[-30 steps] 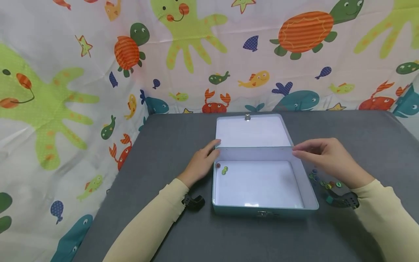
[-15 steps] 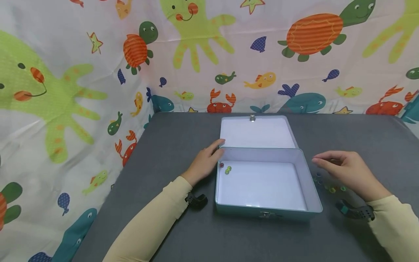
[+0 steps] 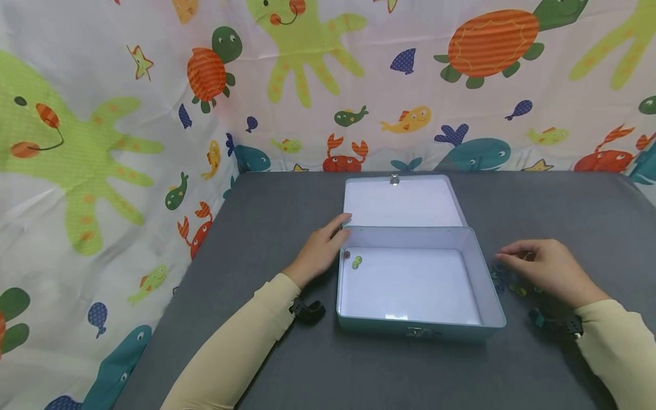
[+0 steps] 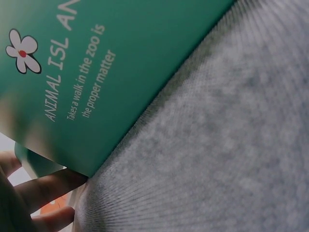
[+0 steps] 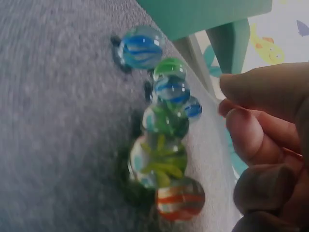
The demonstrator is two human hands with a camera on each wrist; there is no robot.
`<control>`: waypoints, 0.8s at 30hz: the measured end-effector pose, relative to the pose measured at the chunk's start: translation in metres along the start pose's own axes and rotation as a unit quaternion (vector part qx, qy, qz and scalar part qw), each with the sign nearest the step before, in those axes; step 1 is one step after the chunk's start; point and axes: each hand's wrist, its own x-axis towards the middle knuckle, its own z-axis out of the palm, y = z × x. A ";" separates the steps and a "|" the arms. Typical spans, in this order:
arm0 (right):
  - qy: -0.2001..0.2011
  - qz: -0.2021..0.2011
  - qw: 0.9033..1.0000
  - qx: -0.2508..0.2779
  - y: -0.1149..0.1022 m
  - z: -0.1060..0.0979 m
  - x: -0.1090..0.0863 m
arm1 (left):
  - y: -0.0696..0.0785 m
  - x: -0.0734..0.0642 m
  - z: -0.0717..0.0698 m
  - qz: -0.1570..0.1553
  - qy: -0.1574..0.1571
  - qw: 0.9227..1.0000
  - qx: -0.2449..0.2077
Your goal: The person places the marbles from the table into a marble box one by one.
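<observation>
A green metal box (image 3: pixel 420 330) with a white inside stands on the grey table, its lid (image 3: pixel 402 199) folded back. One reddish marble (image 3: pixel 347 254) and two yellow-green marbles (image 3: pixel 356 262) lie in its back left corner. My left hand (image 3: pixel 318 256) rests at that corner, thumb at the rim and fingers extended by the hinge side; the left wrist view shows the box's printed side (image 4: pixel 106 82). To the right of the box, my right hand (image 3: pixel 550 267) hovers beside several glass marbles (image 5: pixel 166 123), fingers loosely bent, nothing visible between thumb and index.
The grey table (image 3: pixel 287 199) runs back to a printed sea-animal curtain (image 3: pixel 307 131), which also hangs along the left side. A metal clasp (image 3: pixel 394 180) sits on the lid's far edge, and a latch (image 3: pixel 416 331) on the box front.
My right hand has moved right and down from the box's back right corner to the loose marbles. The left hand keeps its place on the box. The head view has shifted slightly.
</observation>
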 end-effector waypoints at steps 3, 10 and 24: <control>-0.017 0.008 1.000 -0.005 0.004 -0.001 0.001 | 0.000 0.000 0.000 0.001 0.000 1.000 -0.001; -0.045 0.012 0.998 -0.040 0.008 -0.001 0.004 | -0.001 0.002 0.000 0.004 0.000 1.000 0.001; -0.066 0.014 0.997 -0.049 0.011 -0.003 0.004 | -0.001 0.002 0.000 0.001 -0.002 1.000 0.001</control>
